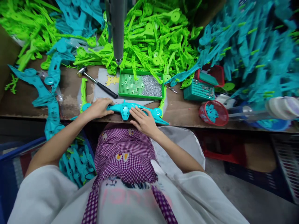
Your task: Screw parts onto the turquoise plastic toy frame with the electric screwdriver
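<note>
A long turquoise plastic toy body [125, 111] lies along the table's front edge, with a head-like bump in its middle. Upright lime-green pieces [83, 95] stand at its two ends. My left hand [102, 108] is closed over the body's left part, fingers curled onto it. Stretched out flat, my right hand [143, 120] rests on top just right of the bump, fingers slightly apart. Behind the body is a green tray [140, 95] of small silvery metal parts, and left of it lies a hammer [99, 84] with a black handle.
Lime-green parts [149, 40] are heaped at the back, turquoise parts [245, 46] at the right. A grey vertical tool [118, 34] hangs above the tray. Right of it stand a teal basket [198, 91] and a red basket [213, 113]. Turquoise pieces [52, 102] hang over the edge at left.
</note>
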### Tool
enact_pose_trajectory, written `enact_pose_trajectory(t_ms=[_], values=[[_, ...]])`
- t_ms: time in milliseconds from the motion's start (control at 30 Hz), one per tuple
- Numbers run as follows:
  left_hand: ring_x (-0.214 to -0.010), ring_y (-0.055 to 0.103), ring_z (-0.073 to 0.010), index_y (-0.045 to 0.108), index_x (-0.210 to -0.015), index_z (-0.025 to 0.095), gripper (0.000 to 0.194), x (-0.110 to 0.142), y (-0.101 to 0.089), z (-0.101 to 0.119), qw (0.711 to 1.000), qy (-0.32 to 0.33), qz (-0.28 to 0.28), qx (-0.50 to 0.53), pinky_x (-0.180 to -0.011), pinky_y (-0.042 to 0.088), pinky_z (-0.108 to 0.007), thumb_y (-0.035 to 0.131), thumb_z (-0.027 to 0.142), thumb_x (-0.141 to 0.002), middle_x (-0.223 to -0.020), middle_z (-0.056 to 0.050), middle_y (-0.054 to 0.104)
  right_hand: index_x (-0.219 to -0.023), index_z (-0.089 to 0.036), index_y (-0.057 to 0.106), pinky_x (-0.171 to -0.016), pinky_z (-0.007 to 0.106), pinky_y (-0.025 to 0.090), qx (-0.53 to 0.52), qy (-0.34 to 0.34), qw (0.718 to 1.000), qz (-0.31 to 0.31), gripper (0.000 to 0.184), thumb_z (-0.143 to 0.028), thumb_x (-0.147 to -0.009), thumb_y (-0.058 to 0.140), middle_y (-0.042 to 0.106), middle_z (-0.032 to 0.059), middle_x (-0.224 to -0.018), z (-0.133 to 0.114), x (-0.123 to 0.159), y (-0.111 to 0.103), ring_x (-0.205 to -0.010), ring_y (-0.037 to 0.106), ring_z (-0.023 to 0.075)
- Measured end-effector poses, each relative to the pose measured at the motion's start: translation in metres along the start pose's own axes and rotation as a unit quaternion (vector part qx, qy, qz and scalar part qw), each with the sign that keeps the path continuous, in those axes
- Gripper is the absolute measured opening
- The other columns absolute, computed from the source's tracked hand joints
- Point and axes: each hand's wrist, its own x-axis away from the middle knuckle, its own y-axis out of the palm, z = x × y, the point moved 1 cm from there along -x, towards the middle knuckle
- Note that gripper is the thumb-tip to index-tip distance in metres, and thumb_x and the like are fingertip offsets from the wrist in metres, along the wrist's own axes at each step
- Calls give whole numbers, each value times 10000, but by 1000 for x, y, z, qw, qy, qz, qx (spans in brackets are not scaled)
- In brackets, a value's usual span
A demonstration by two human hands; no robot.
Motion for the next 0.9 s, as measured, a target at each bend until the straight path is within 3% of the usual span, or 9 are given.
enact_pose_trajectory(t_ms=[200,300,367,467,533,633,800,867,900], values=[[-1072,659,-270,681,-1125,171,441,-1,3,-6,996,7,2,89,-958,486,-383,725,423,-765,-1153,-108,719,-1442,-231,475,-1146,470,325,-47,18,999,4,484,-422,-1014,354,477,50,-1507,4,4,-6,-1429,426,205],[-1053,658,-270,692,-1096,186,387,-1,2,-2,997,-5,17,77,-946,488,-398,711,406,-778,-1124,-101,723,-1406,-264,520,-1144,495,339,-98,35,994,-23,453,-425,-996,415,519,40,-1480,4,1,-20,-1407,459,212],[-1056,652,-271,690,-1097,188,374,-1,1,1,998,-8,20,57,-945,485,-401,705,396,-787,-1130,-99,717,-1356,-273,571,-1151,507,331,-134,61,989,-18,425,-439,-992,427,581,35,-1427,1,-12,-37,-1355,519,213],[-1027,654,-268,686,-1098,181,382,0,1,3,999,-16,11,37,-920,489,-380,724,384,-777,-1102,-94,718,-1340,-251,583,-1153,452,345,-177,98,977,63,435,-436,-1015,362,620,28,-1388,-9,-46,-64,-1316,551,180],[-1024,654,-269,679,-1116,170,395,1,3,3,999,-21,15,30,-910,489,-371,727,371,-778,-1090,-98,715,-1377,-242,549,-1147,424,362,-190,84,973,96,463,-432,-1027,312,589,23,-1425,-18,-69,-71,-1349,517,167],[-1064,639,-275,660,-1156,153,393,4,8,5,999,-18,29,22,-929,481,-376,690,348,-816,-1124,-117,696,-1434,-264,485,-1173,464,329,-182,45,981,52,486,-453,-1022,309,518,16,-1492,-27,-81,-56,-1404,458,187],[-1126,620,-258,657,-1183,185,432,1,0,6,996,5,14,87,-990,468,-391,727,346,-788,-1181,-91,691,-1486,-267,411,-1187,534,285,-81,72,994,-26,493,-369,-1029,259,406,22,-1565,-22,-59,-2,-1472,355,222],[-1183,590,-254,645,-1211,199,480,8,-11,3,991,13,51,123,-1029,453,-407,745,367,-773,-1244,-85,668,-1482,-265,417,-1183,527,293,-59,69,996,-24,496,-364,-1027,243,412,21,-1564,-20,-54,7,-1467,363,216],[-1204,575,-251,642,-1212,208,470,16,-16,0,986,-5,101,131,-1037,451,-415,734,380,-785,-1266,-82,654,-1476,-267,427,-1174,528,306,-57,66,996,-20,498,-367,-1027,236,425,22,-1557,-19,-53,9,-1458,379,217]])
